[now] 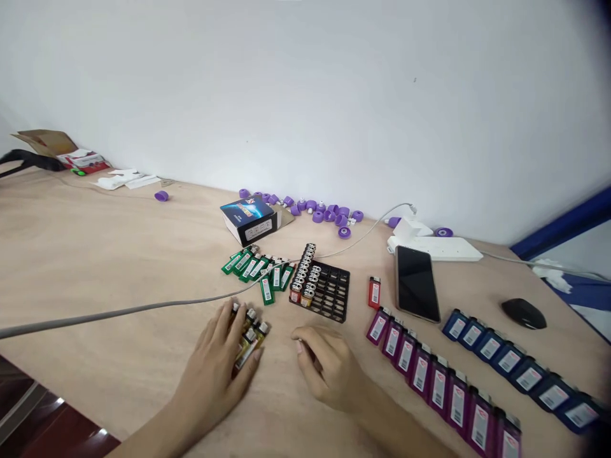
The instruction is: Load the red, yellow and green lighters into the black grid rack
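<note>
My left hand (217,362) lies on the table with its fingers curved over several yellow lighters (251,340), holding them together. To its right, my right hand (329,366) is curled, thumb and forefinger close together; whether anything is between them is too small to tell. Beyond it stands a black grid tray (338,296), its left part filled with upright lighters (305,277) and the other slots bare. Green lighters (260,267) lie in a loose pile left of the tray. One red lighter (375,292) is at its right, above a row of purple lighters (421,369).
Blue lighters (508,360) form a row at the right, near a black mouse (524,313) and a phone (417,283). A white power strip (443,248), purple caps (329,213) and a lighter box (251,219) lie farther back. A grey cable (143,308) crosses the table.
</note>
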### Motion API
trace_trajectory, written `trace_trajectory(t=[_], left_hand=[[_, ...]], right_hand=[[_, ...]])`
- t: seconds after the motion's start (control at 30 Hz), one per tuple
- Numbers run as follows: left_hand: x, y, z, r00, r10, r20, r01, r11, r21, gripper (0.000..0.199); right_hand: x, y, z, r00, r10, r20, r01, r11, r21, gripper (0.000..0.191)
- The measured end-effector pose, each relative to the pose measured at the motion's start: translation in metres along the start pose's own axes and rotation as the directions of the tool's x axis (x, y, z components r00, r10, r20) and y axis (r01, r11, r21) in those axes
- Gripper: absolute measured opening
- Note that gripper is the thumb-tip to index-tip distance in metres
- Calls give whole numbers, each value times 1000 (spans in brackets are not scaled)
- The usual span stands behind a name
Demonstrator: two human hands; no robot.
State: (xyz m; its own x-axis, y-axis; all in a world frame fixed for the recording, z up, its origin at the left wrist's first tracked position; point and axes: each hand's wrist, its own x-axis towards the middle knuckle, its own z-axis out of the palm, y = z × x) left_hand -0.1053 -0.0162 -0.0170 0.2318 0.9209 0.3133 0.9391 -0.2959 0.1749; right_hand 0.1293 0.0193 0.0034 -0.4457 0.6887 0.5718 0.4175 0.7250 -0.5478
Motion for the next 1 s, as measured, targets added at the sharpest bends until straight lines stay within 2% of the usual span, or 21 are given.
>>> trace_trajectory(t=[0.13, 0.23, 0.47, 0.67, 0.83, 1.0], left_hand=[[-7, 35, 4, 996, 78, 40, -75, 995, -70, 75], [-4, 54, 9, 984, 162, 66, -153, 979, -132, 81], [24, 72, 24, 942, 319, 106, -284, 924, -256, 88], [35, 78, 18, 925, 376, 48, -353, 900, -255, 84], [36, 73, 5, 923, 384, 31, -340, 852, -398, 68], [40, 68, -3, 928, 372, 7, -340, 853, -395, 30]], right_hand=[[2, -3, 1, 983, 135, 122, -137, 991, 4, 18], [-1, -6, -2, 953, 239, 185, -228, 971, -77, 29], [-20, 3, -20, 935, 336, 116, -300, 922, -246, 31], [-28, 6, -27, 927, 365, 87, -325, 897, -301, 27], [-26, 6, -28, 922, 380, 66, -352, 899, -261, 22], [-28, 6, -31, 905, 426, -24, -425, 898, -112, 7]])
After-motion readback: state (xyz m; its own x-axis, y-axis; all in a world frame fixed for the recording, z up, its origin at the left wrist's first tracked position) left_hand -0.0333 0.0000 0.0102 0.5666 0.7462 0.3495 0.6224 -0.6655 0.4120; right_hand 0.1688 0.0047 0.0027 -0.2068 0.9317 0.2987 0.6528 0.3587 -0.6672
